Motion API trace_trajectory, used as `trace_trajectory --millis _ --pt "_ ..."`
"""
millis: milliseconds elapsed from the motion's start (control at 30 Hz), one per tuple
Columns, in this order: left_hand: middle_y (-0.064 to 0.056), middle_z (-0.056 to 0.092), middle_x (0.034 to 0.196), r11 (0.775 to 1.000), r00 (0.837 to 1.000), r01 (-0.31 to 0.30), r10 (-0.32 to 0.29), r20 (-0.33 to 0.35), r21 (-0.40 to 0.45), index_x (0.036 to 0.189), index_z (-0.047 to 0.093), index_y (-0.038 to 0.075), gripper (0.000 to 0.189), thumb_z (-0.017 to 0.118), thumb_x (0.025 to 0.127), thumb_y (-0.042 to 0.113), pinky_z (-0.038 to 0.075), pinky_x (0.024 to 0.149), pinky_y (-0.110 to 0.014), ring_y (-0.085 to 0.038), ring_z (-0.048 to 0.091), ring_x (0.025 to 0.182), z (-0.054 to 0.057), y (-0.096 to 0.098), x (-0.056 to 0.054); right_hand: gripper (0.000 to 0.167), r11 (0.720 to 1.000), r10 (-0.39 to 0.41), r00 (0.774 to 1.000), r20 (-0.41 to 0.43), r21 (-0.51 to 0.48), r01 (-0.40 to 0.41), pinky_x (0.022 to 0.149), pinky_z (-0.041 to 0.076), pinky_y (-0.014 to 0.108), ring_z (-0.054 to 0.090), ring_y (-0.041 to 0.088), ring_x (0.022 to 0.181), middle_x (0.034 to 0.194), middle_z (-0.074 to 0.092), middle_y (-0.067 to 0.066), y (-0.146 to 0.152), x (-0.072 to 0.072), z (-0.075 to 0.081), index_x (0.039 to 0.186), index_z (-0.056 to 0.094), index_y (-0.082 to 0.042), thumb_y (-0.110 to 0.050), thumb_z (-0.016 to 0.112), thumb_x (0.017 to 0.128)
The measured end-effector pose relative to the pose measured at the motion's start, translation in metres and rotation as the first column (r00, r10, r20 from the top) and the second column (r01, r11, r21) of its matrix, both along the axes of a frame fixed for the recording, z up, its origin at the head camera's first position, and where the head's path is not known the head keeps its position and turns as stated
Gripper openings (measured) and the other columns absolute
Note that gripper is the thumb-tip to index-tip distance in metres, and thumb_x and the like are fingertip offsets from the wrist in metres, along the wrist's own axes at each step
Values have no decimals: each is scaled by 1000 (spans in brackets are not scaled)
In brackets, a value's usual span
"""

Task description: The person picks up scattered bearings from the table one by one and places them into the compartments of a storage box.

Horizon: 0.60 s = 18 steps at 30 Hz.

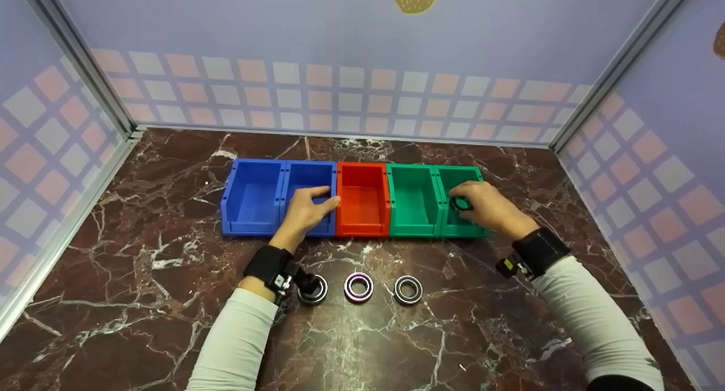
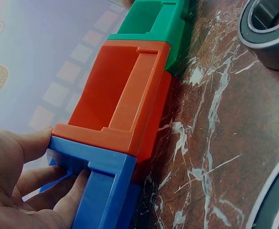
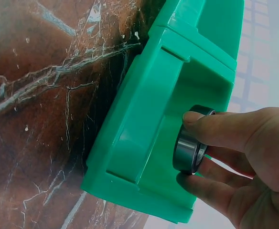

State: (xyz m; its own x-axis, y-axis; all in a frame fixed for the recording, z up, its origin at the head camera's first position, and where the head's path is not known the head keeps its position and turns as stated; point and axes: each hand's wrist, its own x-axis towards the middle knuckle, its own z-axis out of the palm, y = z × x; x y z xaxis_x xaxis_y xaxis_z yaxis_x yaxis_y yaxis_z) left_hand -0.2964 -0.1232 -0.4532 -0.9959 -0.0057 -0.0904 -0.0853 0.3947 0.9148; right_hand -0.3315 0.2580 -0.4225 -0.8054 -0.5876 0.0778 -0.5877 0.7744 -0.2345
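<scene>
My left hand (image 1: 307, 212) grips the inner blue bin (image 2: 94, 186), beside the red bin (image 1: 362, 209). Its thumb lies on the rim where blue meets red, and its fingers reach down inside the blue bin. The bin's floor is mostly hidden by that hand. At the far right end of the row, my right hand (image 1: 484, 204) pinches a dark metal ball bearing (image 3: 189, 143) between thumb and fingers. The bearing is tilted on edge, inside the mouth of the outer green bin (image 3: 134, 124). Whether it touches the bin floor, I cannot tell.
Three ring bearings lie in front of the bins: a left one (image 1: 322, 292) partly behind the wrist camera, a purple-rimmed one (image 1: 358, 288) and a right one (image 1: 408, 290). The outer blue bin (image 1: 255, 198) and inner green bin (image 1: 413, 201) complete the row. Patterned walls surround the marbled tabletop (image 1: 362, 345).
</scene>
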Motion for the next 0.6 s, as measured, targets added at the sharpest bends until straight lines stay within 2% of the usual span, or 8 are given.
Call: trace_trajectory --millis 600 --pt "-20 50 147 1000 1000 10 -10 -19 -16 139 54 -2 54 68 93 24 33 121 -41 -33 41 143 0 -1 -1 42 1000 7 1000 -14 -7 -7 96 53 54 61 41 114 119 67 25 0 -8 -9 121 66 5 5 75 80"
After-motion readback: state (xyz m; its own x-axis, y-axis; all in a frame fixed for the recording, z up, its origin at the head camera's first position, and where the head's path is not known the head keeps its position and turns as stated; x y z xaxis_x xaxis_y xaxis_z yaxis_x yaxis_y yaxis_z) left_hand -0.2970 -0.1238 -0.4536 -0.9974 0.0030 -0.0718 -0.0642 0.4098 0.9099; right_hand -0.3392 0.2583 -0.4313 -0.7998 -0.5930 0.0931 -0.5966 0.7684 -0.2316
